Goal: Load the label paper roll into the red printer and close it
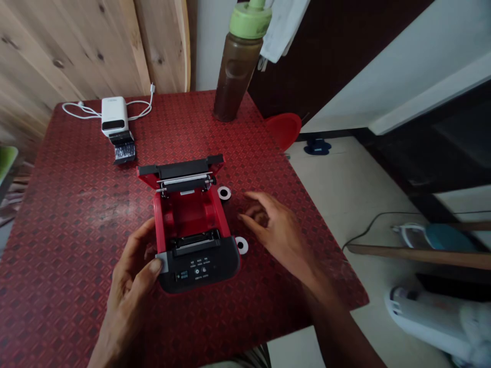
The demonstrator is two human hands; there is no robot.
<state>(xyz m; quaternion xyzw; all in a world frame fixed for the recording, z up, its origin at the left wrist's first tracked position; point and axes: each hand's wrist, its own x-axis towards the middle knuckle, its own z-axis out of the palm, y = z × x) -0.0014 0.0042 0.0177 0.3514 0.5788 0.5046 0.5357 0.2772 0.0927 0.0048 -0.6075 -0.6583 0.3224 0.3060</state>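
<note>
A red and black label printer (197, 214) stands on the table with its lid (182, 168) raised. No paper roll shows in its red inner bay. My left hand (132, 278) grips the printer's left side, thumb on the grey latch at the front corner and fingers along the wall. To the right of the printer, my right hand (274, 225) hovers with thumb and index finger apart and nothing between them. Two small white rings with dark centres lie against the printer's right side, one farther back (224, 192) and one nearer (241, 245).
A white power bank-like device (114, 115) with a cable and a black strip sits at the back left. At the back right a tall brown bottle (238, 71) with a green lid stands upright. A red stool (286, 130) is beyond the table's right edge (326, 230).
</note>
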